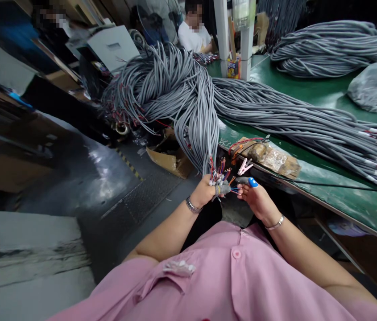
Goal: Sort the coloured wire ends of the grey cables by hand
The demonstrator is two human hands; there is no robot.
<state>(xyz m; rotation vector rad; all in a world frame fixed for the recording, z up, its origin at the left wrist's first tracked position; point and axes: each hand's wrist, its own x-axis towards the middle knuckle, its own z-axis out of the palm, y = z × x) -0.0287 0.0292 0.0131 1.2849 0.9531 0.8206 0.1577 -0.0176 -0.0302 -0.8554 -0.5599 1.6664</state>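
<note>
- Grey round cables with a plastic sheath (201, 129) make the largest mass. They are heaped at the end of the table, and one thick bundle bends down over the edge to the left hand (205, 191). Probably they lie so because the table can bear most of the weight, and the hand only the ends.
- Long table with a green top (358, 207) carries also a straight spread of similar grey cables (275, 107). Their ends point to the right, it seems in order to be together on one side.
- Open box of brown cardboard (161, 156) stands on the floor, beside the hanging loops; its purpose one cannot tell.
- Brown flat block, partly wrapped in clear tape (271, 156), lies near the table edge, perhaps to be within easy reach.
- Left hand is closed firmly around the cable ends, likely to present them upward.
- Right hand (257, 200) has bent fingers just beside these ends, with a blue cover (252, 182) on the thumb, maybe for protection. Whether it pinches something, one cannot tell.
- Pale pink clothes-peg (244, 166) sits at the table edge, near both hands.
- Thin wires of red, blue and orange colour (221, 167) stick out above the left hand, apparently spread so that each can be distinguished.
</note>
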